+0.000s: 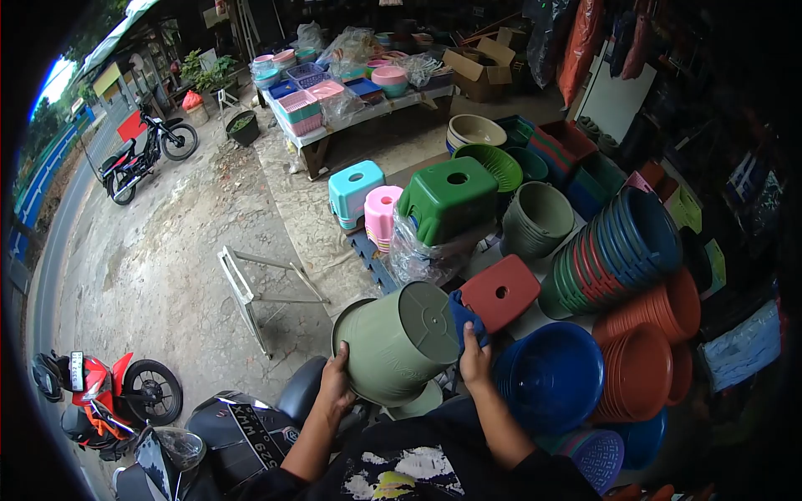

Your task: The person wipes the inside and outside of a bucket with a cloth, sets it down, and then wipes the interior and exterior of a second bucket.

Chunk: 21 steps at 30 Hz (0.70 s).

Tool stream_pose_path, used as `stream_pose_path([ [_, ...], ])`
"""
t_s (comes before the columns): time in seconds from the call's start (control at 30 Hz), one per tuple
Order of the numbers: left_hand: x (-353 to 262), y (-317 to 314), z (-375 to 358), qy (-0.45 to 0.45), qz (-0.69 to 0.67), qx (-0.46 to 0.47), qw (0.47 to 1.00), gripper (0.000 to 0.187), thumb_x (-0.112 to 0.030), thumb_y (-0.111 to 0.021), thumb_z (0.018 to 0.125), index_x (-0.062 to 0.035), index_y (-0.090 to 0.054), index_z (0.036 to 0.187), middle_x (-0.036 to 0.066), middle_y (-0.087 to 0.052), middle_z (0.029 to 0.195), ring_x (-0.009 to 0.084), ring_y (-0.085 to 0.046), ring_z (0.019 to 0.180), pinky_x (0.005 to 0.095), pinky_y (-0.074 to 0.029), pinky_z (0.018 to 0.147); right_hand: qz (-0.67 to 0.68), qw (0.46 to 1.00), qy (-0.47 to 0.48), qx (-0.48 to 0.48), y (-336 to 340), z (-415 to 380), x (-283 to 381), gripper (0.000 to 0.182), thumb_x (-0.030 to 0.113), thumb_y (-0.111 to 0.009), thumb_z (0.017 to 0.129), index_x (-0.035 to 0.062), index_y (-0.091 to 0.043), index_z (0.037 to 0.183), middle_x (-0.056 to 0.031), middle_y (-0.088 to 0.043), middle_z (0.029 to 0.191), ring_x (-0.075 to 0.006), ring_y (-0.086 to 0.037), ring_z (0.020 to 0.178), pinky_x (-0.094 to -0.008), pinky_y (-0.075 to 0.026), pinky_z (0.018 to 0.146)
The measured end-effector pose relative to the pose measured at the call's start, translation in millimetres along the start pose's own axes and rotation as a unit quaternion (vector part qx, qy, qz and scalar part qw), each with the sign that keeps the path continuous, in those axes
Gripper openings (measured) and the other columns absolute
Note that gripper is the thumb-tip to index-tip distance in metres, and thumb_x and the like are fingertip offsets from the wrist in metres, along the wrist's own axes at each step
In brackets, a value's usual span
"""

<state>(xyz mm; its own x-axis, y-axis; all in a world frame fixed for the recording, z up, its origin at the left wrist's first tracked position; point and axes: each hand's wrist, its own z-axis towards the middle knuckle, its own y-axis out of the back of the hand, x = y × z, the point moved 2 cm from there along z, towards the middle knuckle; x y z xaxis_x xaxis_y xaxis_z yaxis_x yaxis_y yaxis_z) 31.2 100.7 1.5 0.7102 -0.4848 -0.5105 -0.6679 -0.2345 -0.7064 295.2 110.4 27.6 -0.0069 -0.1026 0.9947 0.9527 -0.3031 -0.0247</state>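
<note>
A grey-green plastic pot [388,355] is held up in front of my chest, tipped on its side with its base facing right and away. My left hand [336,382] grips it near the rim at the lower left. In my right hand [474,359] is a dark blue cloth [466,321], bunched against the pot's base edge. The fingers are closed around the cloth. Below the held pot, part of another pale green pot [418,401] shows. Just beyond the cloth lies a red plastic stool [501,292].
Stacked buckets [614,250], orange pots [635,367] and a blue basin [549,371] crowd the right. Green, pink and light blue stools [357,192] stand ahead. A metal stand [259,296] is at left, with a parked motorbike [242,434] close by. Baskets fill a table [380,113] behind.
</note>
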Motion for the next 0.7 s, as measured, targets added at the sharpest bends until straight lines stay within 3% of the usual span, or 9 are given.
stream_pose_path([
  [0.13,-4,-12,-2,-0.063,0.089,-0.005,0.994,0.052,-0.042,-0.057,0.095,-0.0007,-0.051,0.127,0.014,-0.062,0.119,0.0293,-0.062,0.106,0.0485,-0.049,0.093,-0.063,0.996,-0.018,0.059,5,33,-6,0.055,0.030,-0.045,0.101,-0.0048,-0.037,0.142,-0.0247,-0.036,0.148,-0.0333,-0.032,0.140,-0.0405,-0.022,0.115],
  [0.2,-6,-18,1,-0.078,0.104,0.005,0.992,0.051,-0.041,-0.059,0.095,-0.0010,-0.051,0.126,0.013,-0.063,0.117,0.0279,-0.063,0.102,0.0471,-0.050,0.091,-0.303,0.943,0.085,0.111,-12,32,17,0.061,0.031,-0.045,0.100,-0.0042,-0.028,0.146,-0.0249,-0.025,0.154,-0.0363,-0.020,0.145,-0.0429,-0.017,0.117],
  [0.23,-8,-23,-1,-0.093,0.128,0.015,0.987,0.050,-0.040,-0.060,0.094,-0.0010,-0.052,0.125,0.013,-0.063,0.115,0.0268,-0.063,0.100,0.0457,-0.051,0.089,-0.250,0.955,0.099,0.128,-21,28,25,0.065,0.032,-0.046,0.100,-0.0033,-0.021,0.149,-0.0249,-0.018,0.156,-0.0389,-0.015,0.145,-0.0446,-0.013,0.118],
  [0.33,-10,-25,0,-0.121,0.162,0.015,0.979,0.050,-0.040,-0.061,0.094,-0.0009,-0.053,0.123,0.013,-0.063,0.112,0.0245,-0.063,0.096,0.0430,-0.052,0.086,-0.160,0.966,0.144,0.145,-30,21,46,0.061,0.030,-0.044,0.101,-0.0033,-0.026,0.148,-0.0249,-0.023,0.154,-0.0362,-0.019,0.145,-0.0427,-0.013,0.118],
  [0.43,-15,-20,2,-0.159,0.174,-0.014,0.972,0.046,-0.039,-0.062,0.094,-0.0006,-0.055,0.120,0.012,-0.064,0.108,0.0221,-0.062,0.093,0.0392,-0.052,0.084,-0.018,0.971,0.096,0.218,-32,-3,74,0.056,0.029,-0.043,0.102,-0.0054,-0.033,0.145,-0.0219,-0.029,0.153,-0.0305,-0.024,0.144,-0.0386,-0.015,0.118],
  [0.5,-17,-17,7,-0.186,0.173,-0.025,0.967,0.042,-0.036,-0.062,0.095,-0.0003,-0.057,0.117,0.011,-0.065,0.106,0.0209,-0.062,0.092,0.0367,-0.051,0.082,0.147,0.956,-0.036,0.252,-24,-15,97,0.052,0.027,-0.042,0.103,-0.0074,-0.039,0.141,-0.0185,-0.038,0.149,-0.0257,-0.031,0.142,-0.0348,-0.019,0.117],
  [0.57,-21,-14,8,-0.220,0.318,-0.034,0.922,0.041,-0.036,-0.061,0.095,0.0019,-0.060,0.112,0.009,-0.066,0.099,0.0186,-0.060,0.085,0.0322,-0.050,0.078,0.165,0.964,-0.087,0.188,-5,-26,89,0.052,0.031,-0.046,0.102,-0.0082,-0.044,0.136,-0.0141,-0.048,0.141,-0.0227,-0.041,0.133,-0.0325,-0.027,0.113],
  [0.63,-18,-20,3,-0.250,0.380,-0.051,0.889,0.036,-0.032,-0.064,0.094,0.0027,-0.063,0.102,0.011,-0.068,0.090,0.0149,-0.059,0.077,0.0302,-0.048,0.071,0.156,0.977,-0.141,-0.018,11,-28,76,0.051,0.034,-0.050,0.100,-0.0068,-0.049,0.132,-0.0109,-0.055,0.131,-0.0195,-0.049,0.123,-0.0320,-0.034,0.107],
  [0.7,-13,-31,-2,-0.208,0.573,-0.032,0.792,0.030,-0.028,-0.068,0.090,0.0010,-0.065,0.094,0.014,-0.067,0.082,0.0190,-0.059,0.067,0.0323,-0.048,0.065,0.209,0.968,-0.133,-0.049,13,-20,69,0.050,0.036,-0.053,0.099,-0.0046,-0.052,0.129,-0.0078,-0.057,0.126,-0.0166,-0.050,0.117,-0.0313,-0.036,0.103],
])
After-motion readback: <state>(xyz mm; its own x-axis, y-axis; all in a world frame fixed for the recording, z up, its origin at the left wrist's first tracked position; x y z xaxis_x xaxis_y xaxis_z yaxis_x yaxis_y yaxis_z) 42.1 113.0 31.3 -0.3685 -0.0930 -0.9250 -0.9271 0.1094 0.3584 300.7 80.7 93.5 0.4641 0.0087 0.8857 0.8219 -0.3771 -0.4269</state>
